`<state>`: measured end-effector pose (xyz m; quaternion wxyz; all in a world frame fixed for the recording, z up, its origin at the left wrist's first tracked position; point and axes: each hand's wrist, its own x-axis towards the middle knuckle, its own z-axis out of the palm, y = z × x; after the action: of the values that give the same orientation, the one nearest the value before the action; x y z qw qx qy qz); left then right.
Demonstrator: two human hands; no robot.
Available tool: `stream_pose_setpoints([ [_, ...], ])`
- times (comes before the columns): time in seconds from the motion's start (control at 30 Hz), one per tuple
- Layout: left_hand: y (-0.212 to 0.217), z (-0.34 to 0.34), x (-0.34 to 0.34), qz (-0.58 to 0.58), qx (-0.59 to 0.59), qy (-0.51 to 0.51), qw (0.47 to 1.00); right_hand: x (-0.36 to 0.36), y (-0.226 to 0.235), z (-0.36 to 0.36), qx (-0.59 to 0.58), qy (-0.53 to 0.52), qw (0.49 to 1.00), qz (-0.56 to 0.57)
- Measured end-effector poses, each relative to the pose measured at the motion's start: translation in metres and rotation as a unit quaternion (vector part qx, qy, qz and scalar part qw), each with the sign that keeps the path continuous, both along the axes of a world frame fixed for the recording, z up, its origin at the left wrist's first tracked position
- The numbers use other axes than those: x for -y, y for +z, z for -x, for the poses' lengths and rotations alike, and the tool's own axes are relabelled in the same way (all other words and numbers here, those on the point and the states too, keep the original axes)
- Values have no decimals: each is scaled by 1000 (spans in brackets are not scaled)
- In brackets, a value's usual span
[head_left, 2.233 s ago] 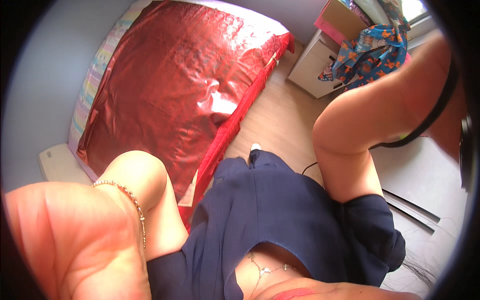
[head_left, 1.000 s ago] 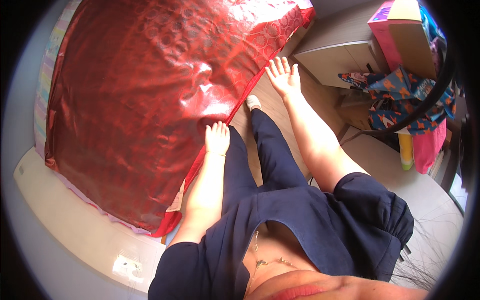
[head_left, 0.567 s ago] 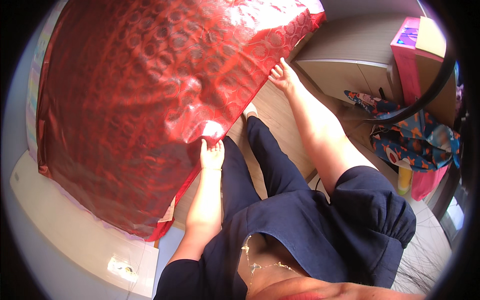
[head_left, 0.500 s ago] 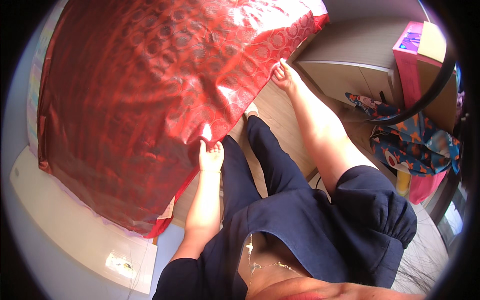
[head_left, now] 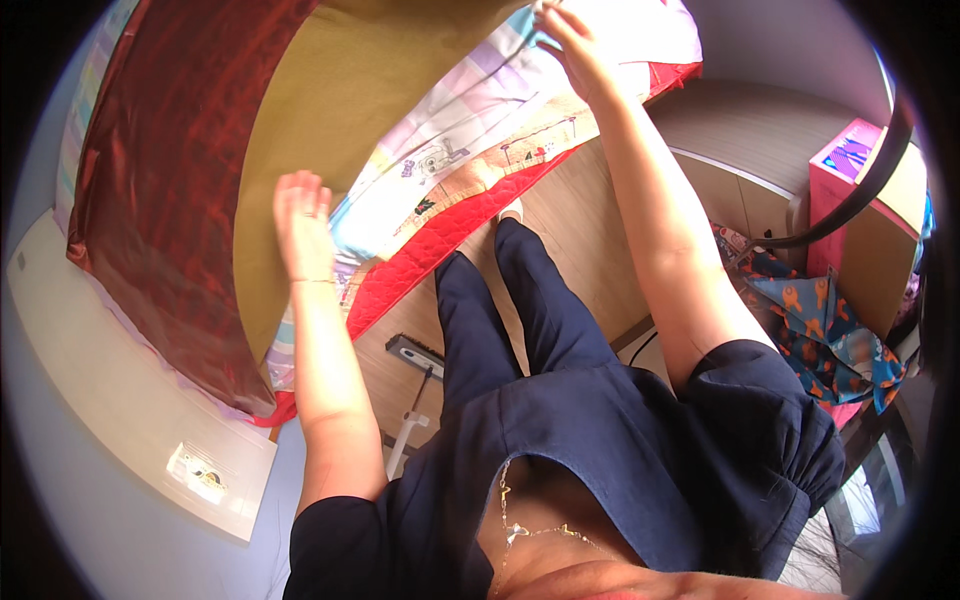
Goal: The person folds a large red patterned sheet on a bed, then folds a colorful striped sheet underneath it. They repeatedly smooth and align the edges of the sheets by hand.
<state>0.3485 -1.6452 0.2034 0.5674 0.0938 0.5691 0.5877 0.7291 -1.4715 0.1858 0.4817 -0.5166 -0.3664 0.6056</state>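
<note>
A shiny dark red cover lies on the bed, its near part folded back so the tan underside faces up. My left hand is against that underside near the fold's edge, fingers stretched out and slightly apart. At the far right end of the lifted edge, my right hand has its fingertips closed on the cover; the tips are slightly blurred. Under the fold shows a pastel checked sheet with a printed cartoon border, and below that a red quilted layer hanging at the bed's side.
A pale headboard runs along the left. On the right are a wooden cabinet, a pink box, a curved black bar and a blue patterned cloth. A grey flat-headed tool lies on the wooden floor beside my legs.
The cover's near edge has been lifted and folded away from me, uncovering the checked sheet and red quilted layer. Both hands have moved farther away, the left also leftward. The floor tool has come into view.
</note>
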Motion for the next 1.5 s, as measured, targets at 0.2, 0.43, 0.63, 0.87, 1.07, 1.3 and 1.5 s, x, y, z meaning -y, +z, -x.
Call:
stream_pose_setpoints([
  [0.2, -88, -44, 75, -32, -635, -417, 650, 74, -152, -43, 287, -139, 940, 122],
  [0.43, -100, -59, 87, 82, -703, -483, 516, 122, -144, -51, 6, -203, 895, 397],
  [0.63, -103, -46, 114, -12, -598, -518, 612, 141, -163, -62, -106, -277, 833, 467],
  [0.87, -106, -93, 178, -7, -423, -603, 676, 202, -137, -126, 9, -347, 868, 355],
  [1.07, -158, -119, 160, 40, -498, -590, 634, 180, -171, -151, 211, -266, 828, 446],
  [1.3, -137, -151, 130, -7, -562, -587, 583, 74, -174, -159, 20, -338, 891, 303],
  [1.5, -131, -205, 88, 37, -594, -600, 535, 33, -153, -188, 11, -376, 912, 164],
])
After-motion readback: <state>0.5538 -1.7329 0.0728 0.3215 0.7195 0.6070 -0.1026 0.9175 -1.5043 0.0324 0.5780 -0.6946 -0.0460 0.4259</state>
